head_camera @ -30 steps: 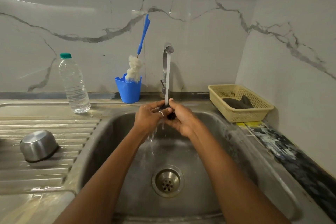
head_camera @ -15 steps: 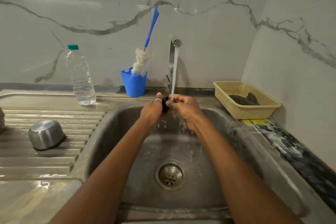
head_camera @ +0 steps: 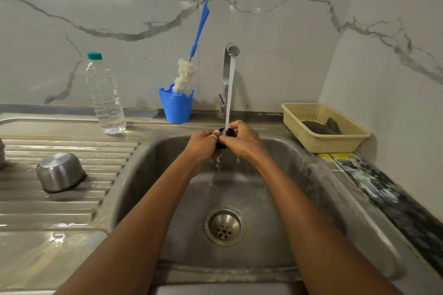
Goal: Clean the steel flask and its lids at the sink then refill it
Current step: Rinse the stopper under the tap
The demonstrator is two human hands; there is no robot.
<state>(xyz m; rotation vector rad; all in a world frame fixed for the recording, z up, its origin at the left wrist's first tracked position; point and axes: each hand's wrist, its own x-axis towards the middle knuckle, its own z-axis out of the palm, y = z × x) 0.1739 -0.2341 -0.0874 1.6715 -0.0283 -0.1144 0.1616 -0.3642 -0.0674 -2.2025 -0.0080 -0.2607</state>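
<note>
Head view: above the sink point(head_camera: 304, 175), the left hand point(head_camera: 203, 145) and right hand point(head_camera: 245, 141) both grip a small black lid point(head_camera: 227, 132) in curled fingers, under the tap's point(head_camera: 230, 51) running stream. A steel cup lid point(head_camera: 60, 171) lies upside down on the ribbed draining surface point(head_camera: 28, 201), well to the left.

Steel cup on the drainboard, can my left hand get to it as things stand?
Probably yes, once it lets go. The left hand is gripping the black lid under the tap, but nothing stands between it and the cup, which is on that same side.
</note>
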